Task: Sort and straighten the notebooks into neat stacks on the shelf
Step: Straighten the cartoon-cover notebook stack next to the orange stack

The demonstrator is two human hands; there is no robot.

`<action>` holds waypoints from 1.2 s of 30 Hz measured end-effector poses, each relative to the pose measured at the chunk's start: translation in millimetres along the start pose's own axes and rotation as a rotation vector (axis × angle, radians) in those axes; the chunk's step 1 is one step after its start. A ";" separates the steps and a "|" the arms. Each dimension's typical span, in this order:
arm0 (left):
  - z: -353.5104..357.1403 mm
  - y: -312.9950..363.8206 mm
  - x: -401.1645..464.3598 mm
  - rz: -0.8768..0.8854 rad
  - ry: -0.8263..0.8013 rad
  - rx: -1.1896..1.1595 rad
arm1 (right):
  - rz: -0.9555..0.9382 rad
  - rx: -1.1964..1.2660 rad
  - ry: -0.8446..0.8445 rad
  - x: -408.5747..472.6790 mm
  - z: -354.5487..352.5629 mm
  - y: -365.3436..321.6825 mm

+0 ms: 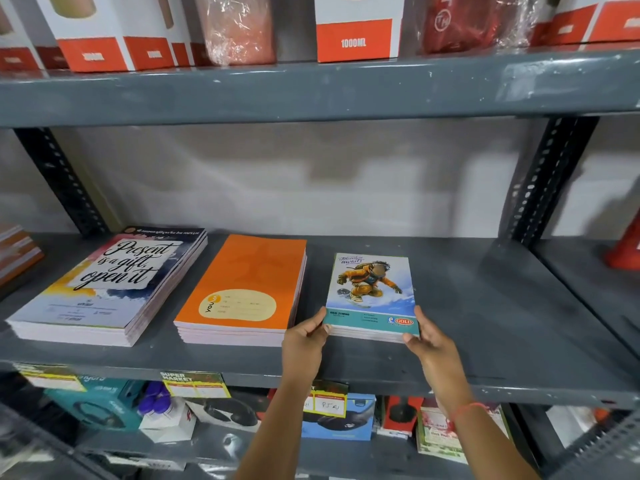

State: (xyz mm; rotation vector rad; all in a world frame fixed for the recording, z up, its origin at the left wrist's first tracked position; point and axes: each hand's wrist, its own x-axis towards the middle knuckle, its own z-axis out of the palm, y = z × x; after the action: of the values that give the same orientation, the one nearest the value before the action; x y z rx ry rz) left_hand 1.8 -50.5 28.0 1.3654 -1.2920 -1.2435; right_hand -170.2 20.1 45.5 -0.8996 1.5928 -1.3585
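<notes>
Three notebook stacks lie on the grey metal shelf (485,306). At the left is a tall stack with a "Present is a gift, open it" cover (107,289). In the middle sits an orange stack (246,289). To the right is a smaller stack with a snowboarder cover (372,296). My left hand (304,344) grips that stack's near left corner, thumb on top. My right hand (429,348) grips its near right corner. The stack rests flat on the shelf, slightly apart from the orange one.
Red and white "1000ML" boxes (356,29) and wrapped red items fill the shelf above. A perforated upright (543,181) stands at the back right. More notebooks (17,251) show at the far left. Boxed goods and price tags (194,384) sit below.
</notes>
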 end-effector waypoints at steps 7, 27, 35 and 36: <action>6.1 -3.2 5.3 -0.035 0.074 -0.079 | 0.003 -0.074 0.074 -1.6 5.5 -2.4; 10.9 7.4 0.2 -0.075 0.149 -0.156 | -0.021 -0.135 0.197 2.0 12.7 1.3; 8.9 2.2 3.7 -0.051 0.139 -0.149 | -0.033 -0.109 0.259 3.6 16.3 3.5; 8.1 0.8 4.8 -0.037 0.122 -0.126 | -0.027 -0.108 0.261 3.6 16.3 1.8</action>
State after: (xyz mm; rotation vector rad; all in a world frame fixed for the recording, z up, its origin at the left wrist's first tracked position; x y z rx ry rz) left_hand -6.5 -55.0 27.2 1.3586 -1.0909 -1.2260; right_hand -156.6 10.8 42.1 -0.8361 1.8731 -1.4680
